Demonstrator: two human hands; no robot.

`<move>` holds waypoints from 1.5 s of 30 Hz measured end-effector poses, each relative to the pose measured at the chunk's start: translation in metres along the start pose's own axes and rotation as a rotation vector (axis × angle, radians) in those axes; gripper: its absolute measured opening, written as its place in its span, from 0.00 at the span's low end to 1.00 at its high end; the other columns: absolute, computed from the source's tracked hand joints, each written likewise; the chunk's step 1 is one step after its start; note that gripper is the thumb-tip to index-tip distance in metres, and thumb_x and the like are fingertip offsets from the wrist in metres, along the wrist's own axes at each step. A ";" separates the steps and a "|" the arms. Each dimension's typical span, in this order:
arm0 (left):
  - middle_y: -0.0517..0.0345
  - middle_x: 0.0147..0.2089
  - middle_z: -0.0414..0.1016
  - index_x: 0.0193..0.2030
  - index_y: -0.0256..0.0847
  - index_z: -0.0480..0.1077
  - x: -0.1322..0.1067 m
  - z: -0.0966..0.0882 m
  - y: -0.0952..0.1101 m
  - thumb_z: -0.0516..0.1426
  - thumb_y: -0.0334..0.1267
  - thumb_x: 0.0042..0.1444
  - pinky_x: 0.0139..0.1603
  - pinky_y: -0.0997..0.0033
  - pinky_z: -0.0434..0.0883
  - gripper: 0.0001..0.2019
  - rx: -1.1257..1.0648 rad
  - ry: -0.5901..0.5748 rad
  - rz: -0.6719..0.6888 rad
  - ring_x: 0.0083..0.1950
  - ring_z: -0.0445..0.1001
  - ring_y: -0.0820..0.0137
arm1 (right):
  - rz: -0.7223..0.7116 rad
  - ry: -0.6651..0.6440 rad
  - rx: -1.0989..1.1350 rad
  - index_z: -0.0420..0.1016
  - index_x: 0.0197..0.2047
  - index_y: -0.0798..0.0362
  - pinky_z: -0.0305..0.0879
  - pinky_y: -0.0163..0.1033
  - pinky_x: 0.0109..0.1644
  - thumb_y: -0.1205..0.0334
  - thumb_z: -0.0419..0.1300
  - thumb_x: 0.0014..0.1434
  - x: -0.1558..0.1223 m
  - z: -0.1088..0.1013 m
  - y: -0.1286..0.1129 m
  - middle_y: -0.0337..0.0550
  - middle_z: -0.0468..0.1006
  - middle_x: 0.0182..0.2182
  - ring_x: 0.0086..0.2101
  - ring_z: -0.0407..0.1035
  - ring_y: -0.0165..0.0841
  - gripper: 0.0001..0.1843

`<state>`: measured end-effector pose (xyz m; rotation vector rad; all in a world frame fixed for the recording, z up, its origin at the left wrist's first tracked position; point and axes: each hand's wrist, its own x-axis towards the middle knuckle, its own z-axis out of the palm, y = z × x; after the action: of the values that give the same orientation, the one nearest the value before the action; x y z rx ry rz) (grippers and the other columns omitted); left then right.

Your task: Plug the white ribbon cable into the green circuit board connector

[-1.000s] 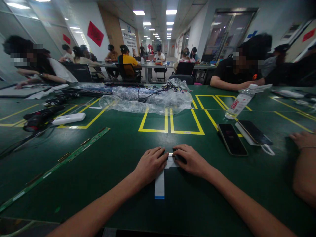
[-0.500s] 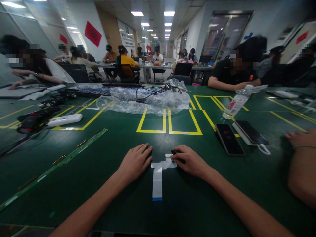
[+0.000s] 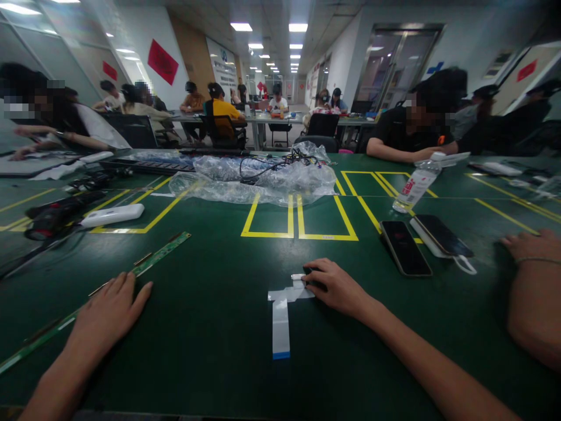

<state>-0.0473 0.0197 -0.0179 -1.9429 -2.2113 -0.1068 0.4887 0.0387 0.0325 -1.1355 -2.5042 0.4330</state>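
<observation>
A white flat ribbon cable [image 3: 280, 318] with a blue end lies on the green table [image 3: 210, 327] in front of me. My right hand [image 3: 336, 286] rests at its far end, fingers curled over a small dark part that I cannot make out. My left hand [image 3: 110, 313] lies flat with fingers stretched out, holding nothing. Its fingertips are beside a long thin green circuit strip [image 3: 160, 254] that runs diagonally across the left of the table.
Two phones [image 3: 405, 247] and a water bottle [image 3: 411, 188] lie right of centre. Clear plastic wrap with black cables [image 3: 263, 174] lies behind yellow floor-tape boxes [image 3: 300, 219]. A white bar [image 3: 111, 215] and dark tools sit left. Another person's arm [image 3: 532, 292] rests at right; people sit around.
My left hand has left the ribbon cable and slid far left to the green circuit strip. My right hand has stayed at the cable's end.
</observation>
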 end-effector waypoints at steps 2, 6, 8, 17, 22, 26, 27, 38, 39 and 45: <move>0.33 0.65 0.67 0.64 0.23 0.62 -0.011 0.010 -0.007 0.40 0.54 0.65 0.61 0.40 0.66 0.35 -0.012 -0.022 0.029 0.67 0.63 0.43 | 0.008 -0.001 0.000 0.77 0.50 0.48 0.64 0.53 0.57 0.65 0.60 0.63 0.000 0.000 -0.001 0.47 0.72 0.56 0.56 0.64 0.42 0.12; 0.33 0.70 0.59 0.69 0.24 0.57 -0.031 0.014 0.017 0.41 0.54 0.64 0.68 0.41 0.59 0.37 -0.056 -0.042 0.138 0.72 0.55 0.45 | 0.019 -0.015 0.005 0.77 0.51 0.48 0.64 0.54 0.58 0.64 0.60 0.64 0.000 -0.002 -0.004 0.48 0.72 0.57 0.57 0.63 0.43 0.13; 0.33 0.72 0.54 0.70 0.26 0.55 -0.039 0.007 0.044 0.42 0.55 0.65 0.70 0.43 0.56 0.37 -0.069 -0.039 0.213 0.73 0.52 0.47 | 0.020 -0.023 0.012 0.77 0.51 0.48 0.64 0.54 0.58 0.64 0.60 0.64 0.000 -0.003 -0.005 0.48 0.71 0.57 0.57 0.63 0.43 0.13; 0.43 0.75 0.48 0.73 0.41 0.52 -0.029 -0.057 0.204 0.46 0.53 0.67 0.70 0.42 0.57 0.31 -0.209 -0.179 0.589 0.75 0.49 0.50 | -0.002 0.036 -0.042 0.78 0.50 0.47 0.61 0.59 0.60 0.64 0.61 0.62 -0.003 -0.003 -0.005 0.50 0.70 0.59 0.60 0.60 0.46 0.13; 0.42 0.73 0.56 0.70 0.39 0.58 -0.010 -0.077 0.270 0.47 0.45 0.68 0.68 0.42 0.60 0.26 -0.299 -0.204 0.808 0.73 0.54 0.50 | -0.031 0.079 -0.077 0.80 0.49 0.47 0.59 0.61 0.62 0.64 0.60 0.62 -0.003 -0.002 -0.004 0.51 0.71 0.59 0.61 0.60 0.47 0.13; 0.45 0.67 0.67 0.63 0.38 0.66 0.000 -0.082 0.293 0.50 0.36 0.67 0.64 0.48 0.66 0.20 -0.359 -0.156 0.901 0.66 0.65 0.53 | -0.040 0.067 -0.071 0.80 0.49 0.47 0.59 0.59 0.63 0.63 0.59 0.63 -0.004 -0.001 -0.001 0.51 0.70 0.60 0.61 0.61 0.46 0.13; 0.47 0.65 0.69 0.62 0.39 0.68 0.002 -0.081 0.295 0.51 0.35 0.66 0.63 0.49 0.68 0.19 -0.377 -0.143 0.910 0.64 0.67 0.54 | -0.043 0.059 -0.064 0.80 0.50 0.47 0.59 0.58 0.63 0.63 0.59 0.63 -0.004 -0.001 0.000 0.51 0.70 0.60 0.61 0.61 0.46 0.13; 0.53 0.54 0.78 0.46 0.42 0.77 0.012 -0.056 0.289 0.57 0.35 0.63 0.55 0.56 0.72 0.08 -0.655 -0.035 0.814 0.55 0.72 0.61 | -0.027 0.053 -0.040 0.77 0.54 0.45 0.59 0.60 0.63 0.63 0.59 0.64 -0.002 0.008 0.001 0.49 0.70 0.60 0.60 0.62 0.46 0.16; 0.53 0.54 0.78 0.45 0.42 0.77 0.012 -0.056 0.289 0.57 0.35 0.63 0.54 0.56 0.72 0.08 -0.659 -0.035 0.818 0.54 0.73 0.61 | -0.027 0.068 -0.033 0.76 0.55 0.46 0.60 0.59 0.62 0.64 0.59 0.63 -0.001 0.009 0.002 0.49 0.72 0.59 0.59 0.63 0.45 0.17; 0.53 0.54 0.78 0.44 0.43 0.77 0.013 -0.055 0.287 0.57 0.36 0.63 0.53 0.57 0.71 0.07 -0.650 -0.027 0.816 0.54 0.72 0.62 | -0.006 0.151 -0.037 0.76 0.53 0.49 0.65 0.54 0.58 0.67 0.62 0.62 0.010 0.015 0.005 0.48 0.76 0.54 0.53 0.68 0.42 0.16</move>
<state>0.2403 0.0614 0.0170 -3.0245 -1.2953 -0.7352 0.4789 0.0476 0.0191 -1.1296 -2.3931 0.2893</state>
